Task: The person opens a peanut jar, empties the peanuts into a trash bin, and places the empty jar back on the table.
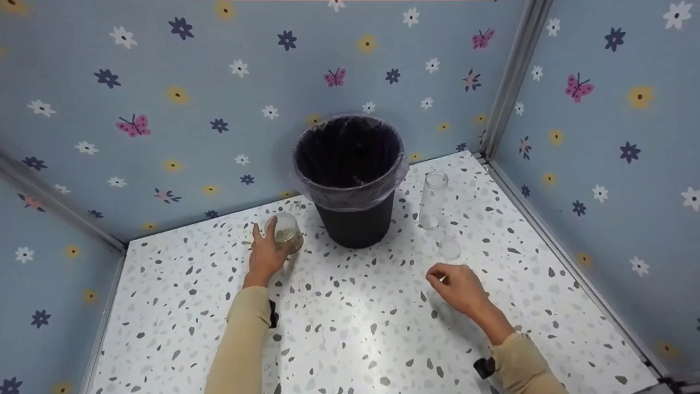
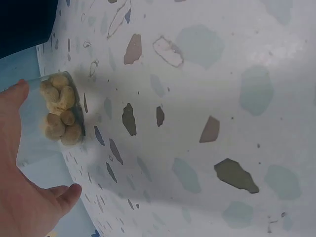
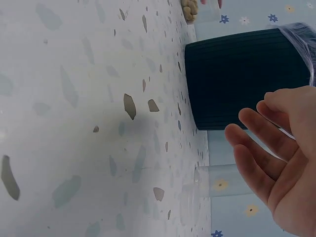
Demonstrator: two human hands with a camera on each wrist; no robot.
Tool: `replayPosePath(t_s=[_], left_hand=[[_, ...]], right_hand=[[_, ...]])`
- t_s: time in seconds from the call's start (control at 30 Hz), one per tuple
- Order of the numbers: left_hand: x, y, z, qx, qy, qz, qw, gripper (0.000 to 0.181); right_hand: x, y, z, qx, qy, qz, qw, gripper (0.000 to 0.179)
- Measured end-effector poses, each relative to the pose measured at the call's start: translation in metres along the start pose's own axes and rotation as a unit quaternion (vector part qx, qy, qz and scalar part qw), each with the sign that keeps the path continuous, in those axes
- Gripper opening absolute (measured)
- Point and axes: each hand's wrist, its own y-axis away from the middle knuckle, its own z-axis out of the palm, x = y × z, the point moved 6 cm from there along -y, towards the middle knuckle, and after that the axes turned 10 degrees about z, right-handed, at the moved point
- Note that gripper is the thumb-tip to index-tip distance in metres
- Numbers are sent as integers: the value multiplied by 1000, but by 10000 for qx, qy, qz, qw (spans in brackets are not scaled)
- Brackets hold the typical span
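A short clear jar (image 1: 288, 234) stands on the speckled tabletop, left of the bin. Several round, tan, nut-like pieces (image 2: 60, 106) lie in its bottom. My left hand (image 1: 266, 256) is at the jar's near left side, its fingers spread and reaching up to the rim. In the left wrist view the thumb stays apart from the glass. My right hand (image 1: 458, 287) is raised over the table on the right, fingers loosely bent and nothing in them. Just beyond it lies a clear round lid (image 1: 449, 248), and behind that stands a tall clear cylinder container (image 1: 433, 201).
A black bin (image 1: 355, 224) with a thin plastic liner (image 1: 350, 200) stands between the hands, near the back wall. Flower-and-butterfly panels (image 1: 219, 82) enclose the speckled table (image 1: 339, 317) at the back and both sides.
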Motion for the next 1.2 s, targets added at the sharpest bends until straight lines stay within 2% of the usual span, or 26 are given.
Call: replayPosePath(t_s=[0.2,0.4,0.5,0.6,0.9,1.03,1.2], left_hand=[[6,-6,4,192,436,182,9987,78],[9,7,5,607,687,19,9958,74],[14,17,6,799,667,80,9945,72],[21,29,7,852,635,100,9943,74],[39,69,10,635,591,170,9961,91],[51,88,15,637,786,188,9947,92],[72,113,17,846,901,267,9920,94]], right_hand=[[3,6,1,-66,-155,49,9998,5],[-1,6,11,-249,-355,170,9989,9],[-3,9,17,-342,-454,157,9983,9],[-5,10,21,-444,-607,195,9970,10],[-15,11,36,-600,-691,232,9955,5],[-20,12,41,-617,-751,155,9951,5],[-27,13,51,-708,-831,94,9940,5]])
